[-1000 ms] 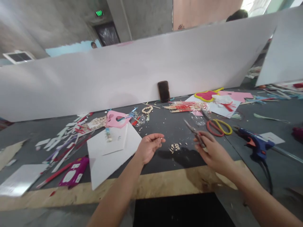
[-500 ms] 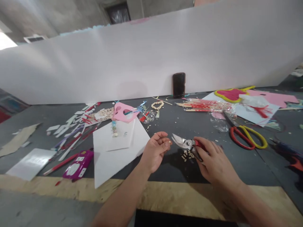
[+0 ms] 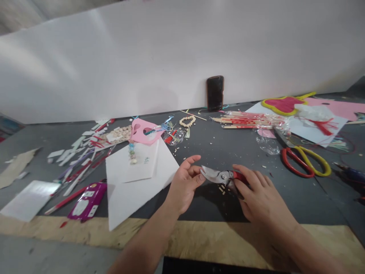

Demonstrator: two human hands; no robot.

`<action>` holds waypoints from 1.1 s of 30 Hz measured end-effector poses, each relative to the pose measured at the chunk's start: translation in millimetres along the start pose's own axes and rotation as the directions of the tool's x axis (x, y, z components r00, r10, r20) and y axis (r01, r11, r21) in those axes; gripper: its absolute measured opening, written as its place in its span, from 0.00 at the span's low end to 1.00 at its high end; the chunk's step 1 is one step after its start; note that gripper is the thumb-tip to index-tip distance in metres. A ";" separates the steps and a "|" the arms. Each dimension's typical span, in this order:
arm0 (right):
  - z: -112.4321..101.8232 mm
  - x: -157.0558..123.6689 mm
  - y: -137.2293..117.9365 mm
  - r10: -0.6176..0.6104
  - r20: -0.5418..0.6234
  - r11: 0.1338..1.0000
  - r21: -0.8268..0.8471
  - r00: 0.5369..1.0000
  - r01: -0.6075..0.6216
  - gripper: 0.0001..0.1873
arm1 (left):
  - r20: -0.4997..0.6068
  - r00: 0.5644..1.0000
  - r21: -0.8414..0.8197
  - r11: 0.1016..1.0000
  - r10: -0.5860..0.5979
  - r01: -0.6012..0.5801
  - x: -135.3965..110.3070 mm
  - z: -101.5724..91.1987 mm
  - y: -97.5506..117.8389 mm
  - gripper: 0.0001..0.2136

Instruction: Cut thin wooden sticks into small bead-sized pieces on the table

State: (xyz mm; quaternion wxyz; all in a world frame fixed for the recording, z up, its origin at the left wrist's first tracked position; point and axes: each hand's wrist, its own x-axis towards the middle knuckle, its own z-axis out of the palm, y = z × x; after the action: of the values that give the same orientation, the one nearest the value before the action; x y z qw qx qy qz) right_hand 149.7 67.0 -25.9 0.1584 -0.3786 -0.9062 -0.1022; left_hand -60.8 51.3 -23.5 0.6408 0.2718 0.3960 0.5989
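My right hand (image 3: pixel 261 199) grips the red handles of a pair of metal cutters (image 3: pixel 219 177), whose blades point left over the dark table (image 3: pixel 222 148). My left hand (image 3: pixel 185 184) hovers right at the blade tips, thumb and fingers curled in a pinch around something too small to name. A few small cut beige pieces (image 3: pixel 221 189) lie on the table just under the cutters. A white sheet of paper (image 3: pixel 137 179) lies to the left of my left hand.
Red-and-yellow scissors (image 3: pixel 305 163) lie to the right, with a blue glue gun (image 3: pixel 353 175) at the edge. A phone (image 3: pixel 215 93) leans on the white partition (image 3: pixel 171 57). A pink mask (image 3: pixel 144 131), bead strings, a packet of sticks (image 3: pixel 248 121) and paper scraps (image 3: pixel 76 160) litter the table.
My right hand brought the cutters in from the right until the blades met my left hand's fingertips. The view tilted down and moved closer to the table.
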 end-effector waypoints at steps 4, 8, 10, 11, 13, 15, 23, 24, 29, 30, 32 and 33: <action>0.6 1.1 -1.5 0.003 0.009 0.998 -0.060 1.000 -0.002 0.16 | -0.010 1.000 -0.010 1.000 0.002 -0.002 0.0 -0.9 0.6 0.25; 3.9 0.9 -0.9 0.004 0.003 0.998 -0.058 1.000 -0.004 0.16 | 0.003 1.000 -0.006 1.000 -0.007 0.007 -0.2 -2.1 0.7 0.26; 5.0 0.2 -0.3 0.008 0.008 0.999 -0.052 1.000 -0.007 0.16 | 0.009 1.000 -0.006 1.000 -0.003 0.003 -0.3 -2.4 0.2 0.26; 5.4 -0.3 -0.1 0.011 0.013 0.999 -0.048 1.000 -0.010 0.16 | 0.013 1.000 -0.007 1.000 0.000 0.000 -0.3 -2.4 0.0 0.26; 6.4 -1.2 0.1 0.015 0.028 0.999 -0.041 0.999 -0.014 0.17 | 0.022 1.000 -0.011 1.000 0.002 -0.002 -0.3 -2.0 -0.2 0.25; 7.5 -1.8 0.3 0.015 0.037 0.999 -0.032 0.999 -0.014 0.17 | 0.033 0.999 -0.011 1.000 0.002 -0.001 -0.4 -1.4 0.1 0.26; 4.1 -0.1 3.3 -0.003 0.034 1.000 -0.026 0.999 0.004 0.16 | 0.032 0.999 0.071 0.997 0.027 -0.030 -0.9 -5.3 0.3 0.27; 3.1 -0.4 4.0 -0.008 0.039 0.999 -0.035 0.999 0.009 0.15 | 0.033 0.999 0.086 0.996 0.031 -0.033 -0.9 -5.9 -0.2 0.27; 2.7 -4.1 8.5 -0.032 0.063 0.999 -0.013 0.998 0.033 0.16 | 0.021 0.999 0.116 0.992 0.049 -0.051 -0.3 -6.4 -2.4 0.24; 3.7 -4.8 9.9 -0.030 0.069 0.999 -0.008 0.997 0.031 0.16 | 0.018 0.999 0.118 0.992 0.047 -0.049 -0.1 -6.4 -2.5 0.24; 6.4 -5.9 13.9 0.010 0.056 1.000 -0.013 0.998 -0.009 0.15 | 0.017 0.999 0.144 0.989 0.041 -0.043 0.3 -6.9 -3.0 0.21; 8.0 -6.3 16.6 0.048 0.035 0.999 -0.012 0.998 -0.047 0.15 | 0.018 0.999 0.187 0.981 0.042 -0.045 0.4 -7.5 -3.6 0.19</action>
State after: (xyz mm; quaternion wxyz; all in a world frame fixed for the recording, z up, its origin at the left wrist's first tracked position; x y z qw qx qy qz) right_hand 164.1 76.8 -34.6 0.1426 -0.4027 -0.8989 -0.0969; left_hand -65.0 50.3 -30.6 0.6018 0.3437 0.4403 0.5709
